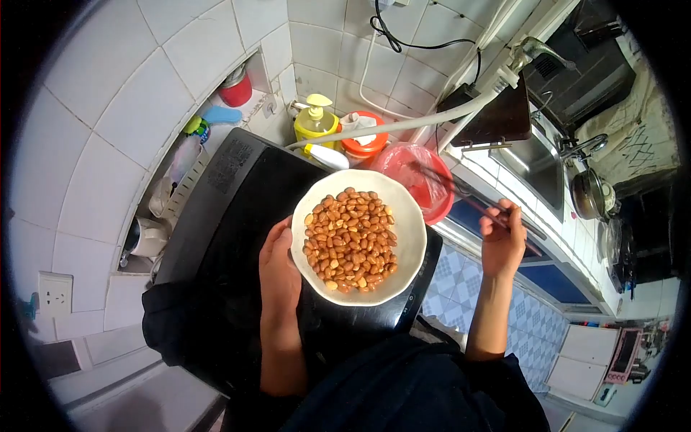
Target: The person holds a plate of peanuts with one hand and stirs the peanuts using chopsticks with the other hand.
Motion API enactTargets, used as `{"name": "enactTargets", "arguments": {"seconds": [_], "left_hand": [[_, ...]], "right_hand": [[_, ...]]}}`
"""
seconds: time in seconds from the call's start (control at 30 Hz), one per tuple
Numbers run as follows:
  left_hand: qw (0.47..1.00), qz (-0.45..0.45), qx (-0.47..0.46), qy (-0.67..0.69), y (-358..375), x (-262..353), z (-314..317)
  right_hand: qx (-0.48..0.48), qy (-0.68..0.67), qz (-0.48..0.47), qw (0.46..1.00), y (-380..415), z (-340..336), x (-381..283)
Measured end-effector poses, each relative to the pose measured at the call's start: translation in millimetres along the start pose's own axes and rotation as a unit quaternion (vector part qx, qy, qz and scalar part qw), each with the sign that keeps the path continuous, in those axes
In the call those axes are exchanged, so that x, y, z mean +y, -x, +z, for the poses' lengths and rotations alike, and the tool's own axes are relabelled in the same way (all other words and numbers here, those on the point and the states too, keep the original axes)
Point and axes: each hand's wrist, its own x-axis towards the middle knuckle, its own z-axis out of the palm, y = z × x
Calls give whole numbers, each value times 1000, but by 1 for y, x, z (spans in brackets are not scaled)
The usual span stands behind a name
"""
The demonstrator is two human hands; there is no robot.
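Note:
A white bowl (408, 248) full of brown peanuts (350, 241) is at the centre of the view, above a black appliance top. My left hand (279, 263) is closed on the bowl's left rim, thumb at the edge and the other fingers partly hidden beneath it. To the right of the bowl, my right hand (504, 241) holds dark chopsticks (471, 198) between its fingers. Their tips point up and left over a red bin (440, 209) lined with a clear bag, and are smeared by motion. The chopsticks are apart from the peanuts.
Behind the bowl stand a yellow pump-bottle container (315, 126) and an orange-red tub (366, 147). A grey hose (403, 124) crosses above them. At the right are a sink (529, 169) and a metal pot (589, 193). A wall niche at the left holds a white mug (149, 237).

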Motion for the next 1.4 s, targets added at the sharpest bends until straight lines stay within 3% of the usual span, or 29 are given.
{"name": "enactTargets", "arguments": {"seconds": [0.07,0.13,0.27,0.37,0.4,0.47,0.6,1.0,1.4], "left_hand": [[1000,-5,2,-7,0,0,1],[1000,-2,-3,3,-1,-2,0],[1000,-2,0,2,1,1,1],[1000,-8,-13,-5,1,0,0],[1000,-6,-12,-4,-1,-1,-1],[1000,-5,-12,-3,-1,-2,0],[1000,-6,-4,-7,0,-1,0],[1000,-1,-16,-13,-1,-1,-1],[1000,-5,-10,-18,1,0,1]], "right_hand": [[11,16,-18,1000,-12,-21,12],[75,198,-3,977,-23,-34,29],[71,226,7,972,-23,-36,35],[4,142,-26,990,-6,-13,8],[-59,120,-24,991,1,-3,-1],[-188,165,36,968,9,11,-14],[-249,207,90,942,19,35,-13],[-279,256,94,921,19,48,-16],[-248,222,72,940,17,35,-20]]}}
